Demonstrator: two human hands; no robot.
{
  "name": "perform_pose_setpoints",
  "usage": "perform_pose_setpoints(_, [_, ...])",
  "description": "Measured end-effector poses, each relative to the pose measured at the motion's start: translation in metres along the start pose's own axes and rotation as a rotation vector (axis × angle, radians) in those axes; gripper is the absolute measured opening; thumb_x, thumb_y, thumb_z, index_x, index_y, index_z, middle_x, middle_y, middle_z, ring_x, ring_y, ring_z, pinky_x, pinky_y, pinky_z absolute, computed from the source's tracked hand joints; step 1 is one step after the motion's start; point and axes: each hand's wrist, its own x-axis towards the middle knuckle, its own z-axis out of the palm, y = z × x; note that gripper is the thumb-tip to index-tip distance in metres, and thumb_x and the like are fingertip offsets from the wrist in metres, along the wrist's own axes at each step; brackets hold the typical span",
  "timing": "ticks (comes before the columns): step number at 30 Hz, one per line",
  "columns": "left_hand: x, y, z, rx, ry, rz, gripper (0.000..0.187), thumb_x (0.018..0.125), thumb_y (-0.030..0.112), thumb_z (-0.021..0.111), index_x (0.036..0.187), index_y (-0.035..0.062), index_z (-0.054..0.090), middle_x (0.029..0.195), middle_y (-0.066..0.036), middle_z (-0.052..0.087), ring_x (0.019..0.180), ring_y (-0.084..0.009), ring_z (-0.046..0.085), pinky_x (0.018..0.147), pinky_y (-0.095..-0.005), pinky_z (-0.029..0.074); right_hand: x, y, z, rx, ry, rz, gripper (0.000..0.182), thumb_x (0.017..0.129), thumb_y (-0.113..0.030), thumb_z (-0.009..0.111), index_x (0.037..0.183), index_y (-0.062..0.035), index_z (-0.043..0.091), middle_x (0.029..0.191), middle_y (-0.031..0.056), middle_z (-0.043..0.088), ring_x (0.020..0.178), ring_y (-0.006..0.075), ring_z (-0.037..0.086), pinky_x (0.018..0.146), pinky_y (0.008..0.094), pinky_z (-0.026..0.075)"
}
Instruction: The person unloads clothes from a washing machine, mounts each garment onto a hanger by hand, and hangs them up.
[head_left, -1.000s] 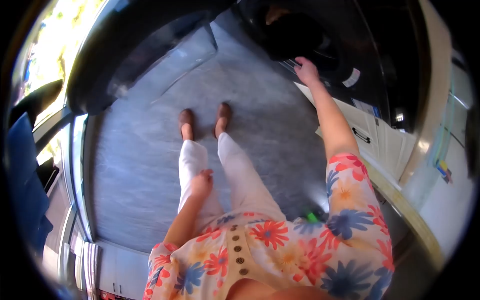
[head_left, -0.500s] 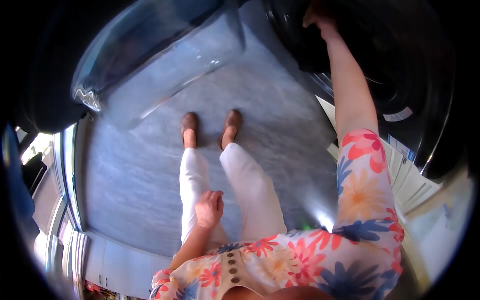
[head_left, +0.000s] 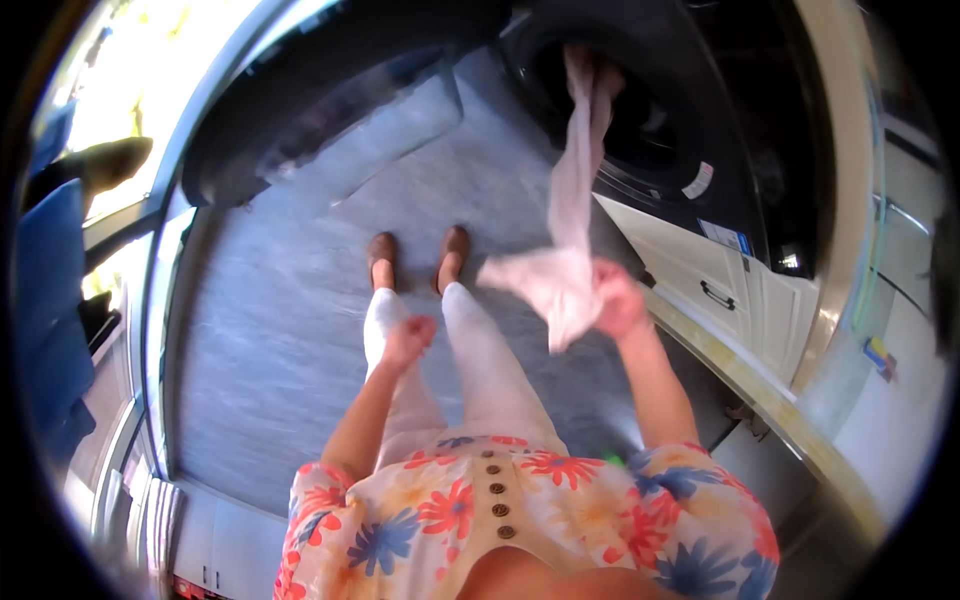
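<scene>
My right hand (head_left: 620, 300) is closed on a pale pink cloth garment (head_left: 572, 215). The garment stretches as a long twisted strip from the round opening of a black washing machine (head_left: 715, 125). Its lower end flares out to the left of my fingers, slightly blurred, while its upper end lies inside the dark drum. My left hand (head_left: 408, 342) hangs in front of my left thigh with its fingers curled in, and nothing shows in it.
A large dark door with a clear glass part (head_left: 400, 140) hangs at the upper left. Below the machine is a white drawer (head_left: 690, 275) with a dark handle. A window (head_left: 150, 90) and blue cloth (head_left: 60, 300) are at far left; white cabinets (head_left: 230, 540) stand at lower left.
My right hand has come out of the machine's opening toward my body, drawing the pink garment with it. My left hand has risen slightly. The view has shifted, showing more of the machine.
</scene>
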Motion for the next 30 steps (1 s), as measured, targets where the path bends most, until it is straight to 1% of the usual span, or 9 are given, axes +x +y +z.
perform_pose_setpoints(3, [-0.023, 0.134, 0.014, -0.419, -0.209, -0.054, 0.064, 0.080, 0.056, 0.048, 0.122, 0.0075, 0.041, 0.106, -0.004, 0.051, 0.088, -0.0155, 0.052, 0.062, -0.0362, 0.048, -0.062, 0.015, 0.071, -0.299, -0.170, 0.216, 0.018, 0.057, -0.017, 0.062, 0.062, -0.0032, 0.051, 0.059, -0.0011, 0.052, 0.053, 0.0065, 0.046, 0.048, 0.0197, 0.036])
perform_pose_setpoints(8, [-0.041, 0.235, 0.095, -0.427, -0.405, 0.333, 0.026, 0.089, 0.023, 0.045, 0.099, 0.0010, 0.055, 0.085, -0.010, 0.060, 0.073, -0.0168, 0.059, 0.061, -0.0308, 0.049, -0.119, 0.029, 0.143, -0.292, -0.541, 0.539, 0.012, 0.071, -0.010, 0.064, 0.071, -0.0011, 0.057, 0.072, 0.0008, 0.059, 0.062, 0.0062, 0.054, 0.055, 0.0197, 0.043])
perform_pose_setpoints(11, [-0.118, 0.259, 0.094, -0.863, -1.076, 0.096, 0.020, 0.089, 0.012, 0.043, 0.095, -0.0005, 0.057, 0.080, -0.009, 0.061, 0.066, -0.0181, 0.060, 0.061, -0.0292, 0.051, -0.140, 0.047, 0.047, -0.139, -0.287, 0.171, 0.027, 0.078, -0.015, 0.062, 0.099, 0.0002, 0.056, 0.090, 0.0088, 0.062, 0.078, 0.0156, 0.060, 0.068, 0.0278, 0.047])
perform_pose_setpoints(14, [-0.186, 0.236, 0.105, -0.795, -0.908, 0.067, 0.020, 0.085, 0.008, 0.051, 0.104, 0.0011, 0.055, 0.093, -0.009, 0.061, 0.080, -0.0181, 0.061, 0.071, -0.0304, 0.051, -0.144, 0.065, 0.015, 0.145, 0.345, 0.011, 0.056, 0.079, -0.024, 0.061, 0.125, -0.0005, 0.040, 0.119, 0.0166, 0.048, 0.095, 0.0237, 0.058, 0.077, 0.0326, 0.047])
perform_pose_setpoints(17, [-0.210, 0.200, 0.125, -0.608, -1.455, 0.490, 0.035, 0.083, 0.014, 0.057, 0.115, 0.0016, 0.049, 0.113, -0.009, 0.054, 0.102, -0.0175, 0.052, 0.090, -0.0319, 0.042, -0.134, 0.083, 0.050, 0.158, 0.212, -0.067, 0.049, 0.082, -0.021, 0.056, 0.125, -0.0017, 0.041, 0.121, 0.0153, 0.047, 0.100, 0.0226, 0.055, 0.082, 0.0330, 0.046])
perform_pose_setpoints(18, [-0.186, 0.171, 0.133, -0.836, -1.466, 0.202, 0.034, 0.085, 0.013, 0.052, 0.117, 0.0016, 0.046, 0.116, -0.010, 0.052, 0.103, -0.0173, 0.051, 0.090, -0.0315, 0.042, -0.135, 0.087, 0.060, 0.181, 0.094, -0.088, 0.047, 0.083, -0.020, 0.054, 0.125, -0.0020, 0.041, 0.122, 0.0148, 0.047, 0.102, 0.0223, 0.053, 0.083, 0.0332, 0.045])
perform_pose_setpoints(20, [-0.136, 0.116, 0.139, -1.265, -1.392, -0.401, 0.033, 0.090, 0.012, 0.043, 0.121, 0.0015, 0.041, 0.121, -0.010, 0.047, 0.105, -0.0167, 0.050, 0.091, -0.0307, 0.041, -0.136, 0.084, 0.060, 0.192, -0.072, -0.131, 0.043, 0.085, -0.018, 0.051, 0.124, -0.0028, 0.042, 0.123, 0.0139, 0.046, 0.105, 0.0216, 0.051, 0.086, 0.0335, 0.044])
perform_pose_setpoints(23, [-0.239, 0.135, 0.076, -0.441, -0.594, 0.450, 0.031, 0.089, 0.005, 0.040, 0.119, -0.0049, 0.043, 0.116, -0.014, 0.050, 0.101, -0.0188, 0.053, 0.092, -0.0293, 0.043, -0.168, 0.053, 0.033, -0.041, 0.026, -0.063, 0.036, 0.087, -0.018, 0.048, 0.120, -0.0024, 0.047, 0.119, 0.0106, 0.050, 0.107, 0.0175, 0.050, 0.089, 0.0311, 0.043])
perform_pose_setpoints(30, [-0.219, 0.066, 0.021, -0.527, 0.099, 0.957, 0.041, 0.089, 0.027, 0.047, 0.118, -0.0009, 0.046, 0.118, -0.013, 0.050, 0.105, -0.0189, 0.051, 0.095, -0.0309, 0.038, -0.318, -0.025, 0.076, -0.554, -0.260, -0.325, 0.031, 0.080, -0.006, 0.055, 0.110, 0.0020, 0.053, 0.098, 0.0065, 0.060, 0.090, 0.0133, 0.058, 0.076, 0.0290, 0.049])
